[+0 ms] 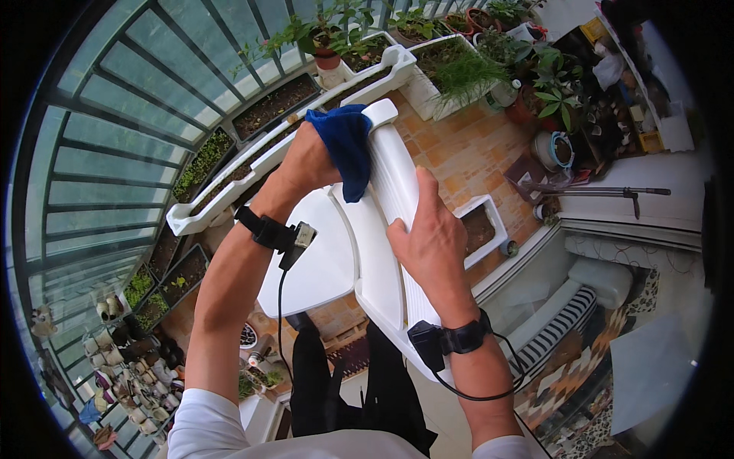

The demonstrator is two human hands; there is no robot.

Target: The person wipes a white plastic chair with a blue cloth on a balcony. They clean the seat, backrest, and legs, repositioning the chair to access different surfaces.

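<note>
Before me stands a white plastic piece of furniture, perhaps a chair, with a long ribbed rail (395,166) and a broad flat panel (309,252) on its left. A dark blue cloth (344,146) is bunched in my left hand (309,155). That hand presses the cloth to the rail's far end, just below its rounded white tip (381,113); its fingers are mostly hidden. Nearer to me, my right hand (433,246) grips the same rail, its thumb lying along the ribs. Both wrists wear black straps with small devices and cables.
Long white planters (292,140) run along the balcony railing (114,155) on the left. Potted plants (550,92) crowd the far right. A white foam box (487,221) sits on the tiled floor (441,143) to the right. Several shoes (137,384) fill a rack at lower left.
</note>
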